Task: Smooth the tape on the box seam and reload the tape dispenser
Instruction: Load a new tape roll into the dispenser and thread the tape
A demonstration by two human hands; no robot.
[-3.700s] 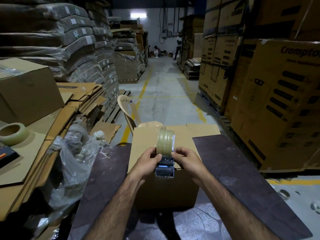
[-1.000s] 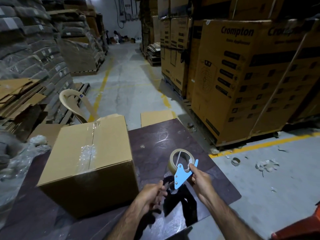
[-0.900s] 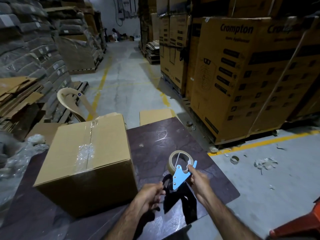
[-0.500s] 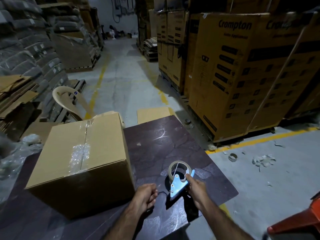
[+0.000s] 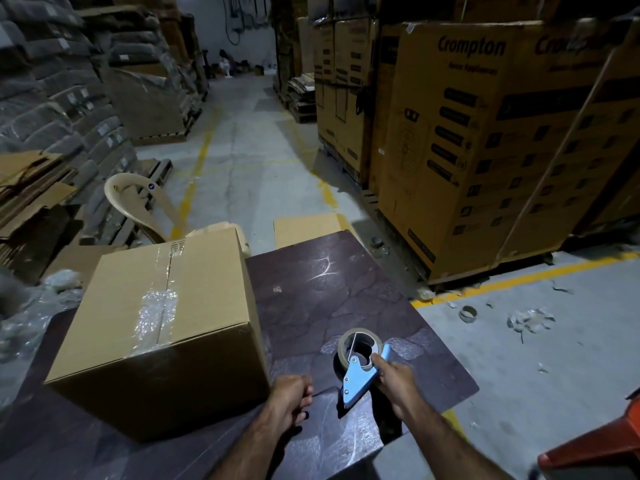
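Tape dispenser (image 5: pixel 358 375) was gripped by the right hand (image 5: pixel 394 377), fingers curled round the blue frame's rear edge, low over the table (image 5: pixel 346 289). Left hand (image 5: pixel 289 398) was curled just beside it; pinching a tape end or nothing, cannot tell. Dispenser likely light, stiff plastic: hold the frame, avoid the cutter end. Tape roll (image 5: pixel 360 341) looked nearly spent. Box (image 5: pixel 156 334) sat to the left, seam tape (image 5: pixel 162 299) wrinkled.
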